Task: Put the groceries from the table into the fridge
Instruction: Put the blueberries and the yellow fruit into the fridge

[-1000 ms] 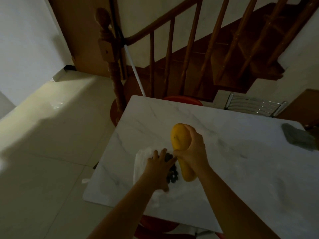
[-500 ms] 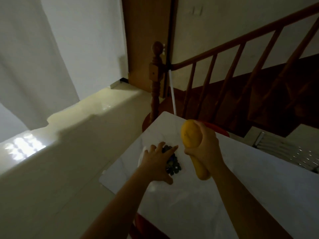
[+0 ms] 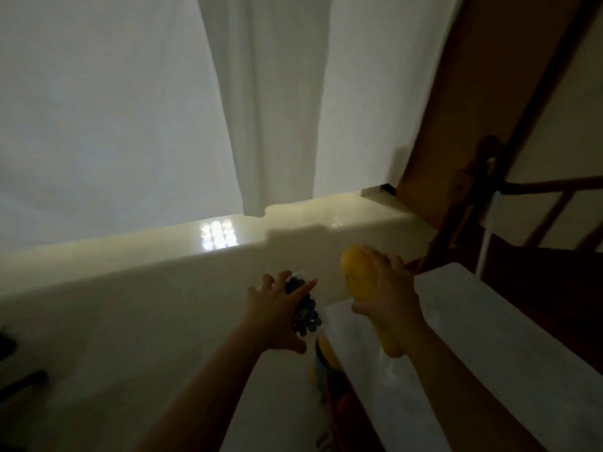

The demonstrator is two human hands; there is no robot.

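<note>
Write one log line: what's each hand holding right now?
left hand: shut on bag of dark grapes | right hand: shut on yellow fruit | table: beside | fridge: unseen

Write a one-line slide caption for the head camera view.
Left hand carries a clear bag of dark grapes, right hand a long yellow fruit, beside the white table.

The room is dim. A white curtain [image 3: 270, 102] hangs against a pale wall [image 3: 98, 109]. Below it, the glossy cream floor [image 3: 130, 321] carries a bright patch of reflected light [image 3: 218, 235]. Right of the curtain stands a brown wooden door [image 3: 463, 109]; further right, a dark stair railing [image 3: 551, 187]. The white marble tabletop [image 3: 483, 347] lies below the railing.
</note>
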